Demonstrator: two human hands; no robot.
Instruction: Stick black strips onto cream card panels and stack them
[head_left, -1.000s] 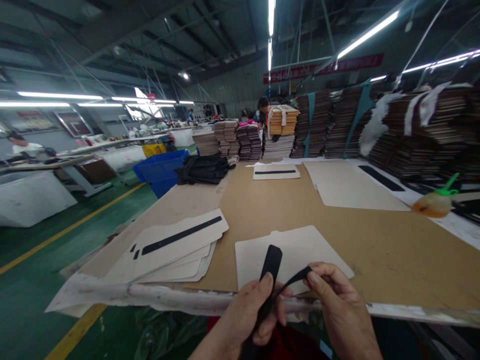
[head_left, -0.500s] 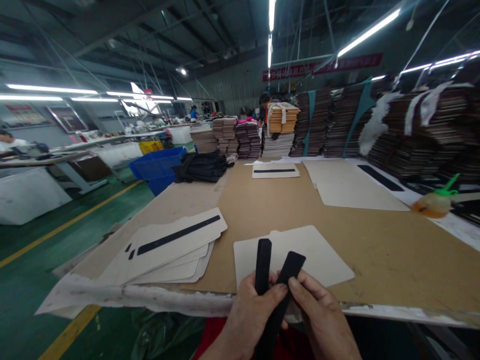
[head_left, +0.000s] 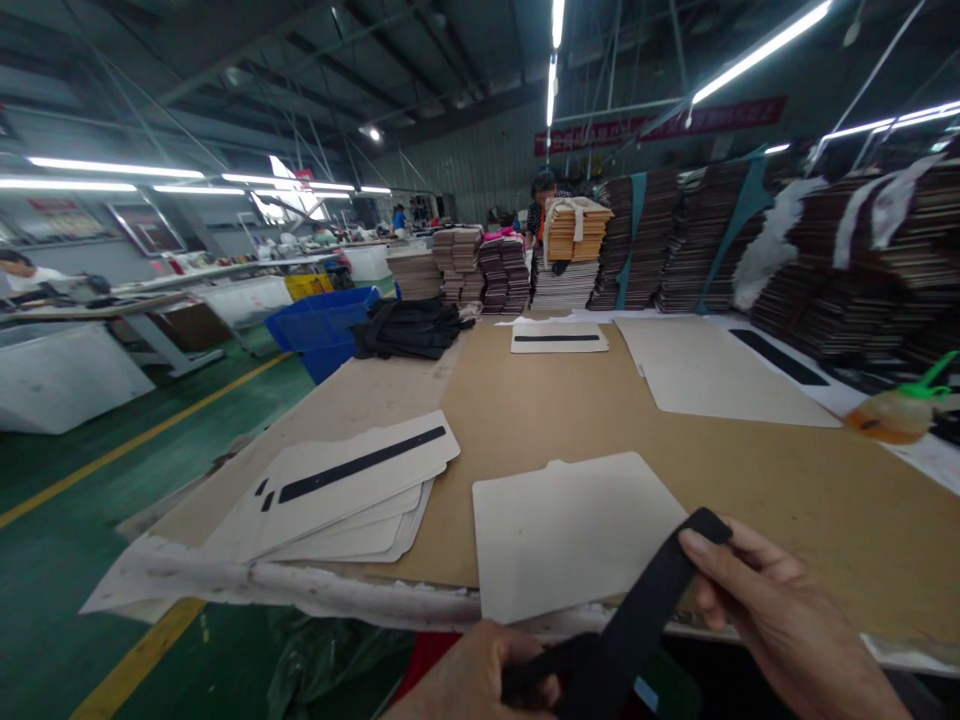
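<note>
My right hand (head_left: pixel 772 590) pinches the upper end of a flat black strip (head_left: pixel 651 605) between thumb and fingers. The strip slants down to the left over the table's front edge. Low in the view my left hand (head_left: pixel 487 675) is closed around black strip material, and its lower part is cut off by the frame. Just beyond my hands lies a cream panel (head_left: pixel 562 525) with rounded corners, flat on the table. To the left, a fanned stack of cream panels (head_left: pixel 360 510) has a long black strip (head_left: pixel 364 463) and two small black pieces on top.
Farther back on the brown tabletop (head_left: pixel 555 400) lie a small panel with a black stripe (head_left: pixel 559 338) and a large cream sheet (head_left: pixel 720 370). A green-tipped bottle (head_left: pixel 896 410) stands right. Black strips (head_left: pixel 412 325) are heaped beside blue bins (head_left: pixel 319 325). Tall stacks line the back.
My right hand has moved right, drawing one black strip's end away. My left hand has dropped lower with the other strip material. The view has shifted slightly.
</note>
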